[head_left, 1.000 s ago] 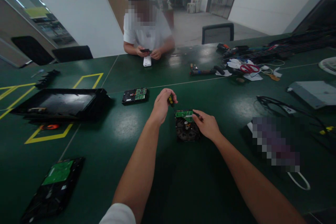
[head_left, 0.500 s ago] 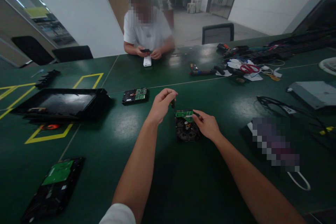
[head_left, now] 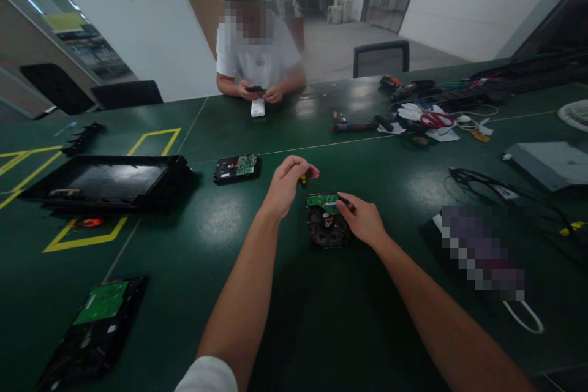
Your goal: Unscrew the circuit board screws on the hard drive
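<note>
A hard drive with a green circuit board on its far end lies on the green table in front of me. My right hand grips its right edge, thumb on top near the board. Above the drive's far left corner, my left hand is closed around a small screwdriver with a yellow and black handle. The screwdriver points down toward that corner; whether its tip touches a screw is too small to tell.
Another hard drive lies beyond my left hand, a third at the near left. Black trays stand left. Cables, a grey metal box and a blurred-out object lie right. A person sits opposite.
My left fingers have shifted slightly to the right and opened a little around the screwdriver, showing more of its yellow handle. My right hand and the hard drive stay in place.
</note>
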### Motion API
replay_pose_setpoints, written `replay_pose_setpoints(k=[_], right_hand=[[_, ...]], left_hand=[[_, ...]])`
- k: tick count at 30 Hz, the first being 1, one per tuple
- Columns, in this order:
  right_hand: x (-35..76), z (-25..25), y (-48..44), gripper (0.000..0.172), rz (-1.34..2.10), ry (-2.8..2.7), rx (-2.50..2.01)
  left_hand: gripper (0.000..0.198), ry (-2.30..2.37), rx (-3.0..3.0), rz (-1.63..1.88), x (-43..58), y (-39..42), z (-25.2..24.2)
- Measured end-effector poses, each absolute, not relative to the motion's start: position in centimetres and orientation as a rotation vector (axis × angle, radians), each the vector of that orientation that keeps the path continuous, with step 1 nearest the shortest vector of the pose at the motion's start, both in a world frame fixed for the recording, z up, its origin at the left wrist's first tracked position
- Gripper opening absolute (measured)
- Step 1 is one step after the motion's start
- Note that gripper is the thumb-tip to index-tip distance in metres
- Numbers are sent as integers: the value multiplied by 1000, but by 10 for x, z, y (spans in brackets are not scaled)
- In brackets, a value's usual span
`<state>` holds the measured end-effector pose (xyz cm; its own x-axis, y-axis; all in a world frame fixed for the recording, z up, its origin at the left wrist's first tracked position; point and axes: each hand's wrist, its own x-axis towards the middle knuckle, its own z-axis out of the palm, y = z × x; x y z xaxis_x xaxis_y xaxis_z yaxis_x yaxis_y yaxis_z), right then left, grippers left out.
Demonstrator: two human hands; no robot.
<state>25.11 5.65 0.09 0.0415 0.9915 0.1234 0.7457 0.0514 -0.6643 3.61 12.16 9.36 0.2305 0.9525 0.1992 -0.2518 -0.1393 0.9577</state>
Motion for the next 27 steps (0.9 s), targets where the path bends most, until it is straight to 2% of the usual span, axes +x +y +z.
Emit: replay_pose_setpoints(k=[6,16,27], right_hand=[[250,3,56,47,534,-1763,-1734],[251,2,57,47,535,-1755,-1743],[251,0,57,47,513,-1770,-1725]], left_hand=[[19,810,1409,1277,36,123,95],[26,727,1247,1276,44,122,91],[25,735,1346,1257,43,121,92]])
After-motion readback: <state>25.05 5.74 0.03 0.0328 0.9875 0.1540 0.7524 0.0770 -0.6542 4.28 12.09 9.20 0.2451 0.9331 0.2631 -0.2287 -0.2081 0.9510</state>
